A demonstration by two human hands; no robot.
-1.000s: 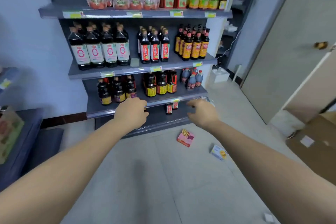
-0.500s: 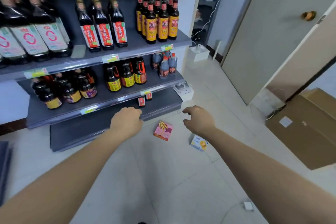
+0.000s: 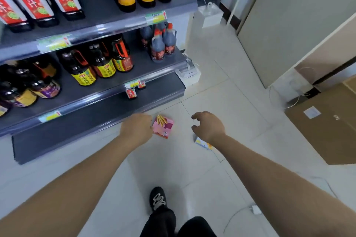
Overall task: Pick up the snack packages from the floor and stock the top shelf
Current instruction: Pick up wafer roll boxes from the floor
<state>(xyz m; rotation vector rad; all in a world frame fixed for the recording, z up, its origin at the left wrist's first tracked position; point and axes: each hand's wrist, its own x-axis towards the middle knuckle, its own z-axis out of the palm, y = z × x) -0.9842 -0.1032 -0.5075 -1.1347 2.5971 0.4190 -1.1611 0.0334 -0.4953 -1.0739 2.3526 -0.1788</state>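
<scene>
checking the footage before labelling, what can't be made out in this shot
Head view only:
- Blue snack box: mostly hidden under the right hand.
- Pink snack box: its near edge is covered by the left hand; contact unclear.
- Top shelf: cut off by the upper edge.
- Price tags: blurred.

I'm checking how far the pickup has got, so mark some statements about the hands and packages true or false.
1. The pink snack box lies on the floor. True.
2. The left hand has lifted it. False: it only reaches beside it.
3. The right hand is open, over the white and yellow package. True.
4. A cardboard box sits on the shelf. False: it's on the floor.
</scene>
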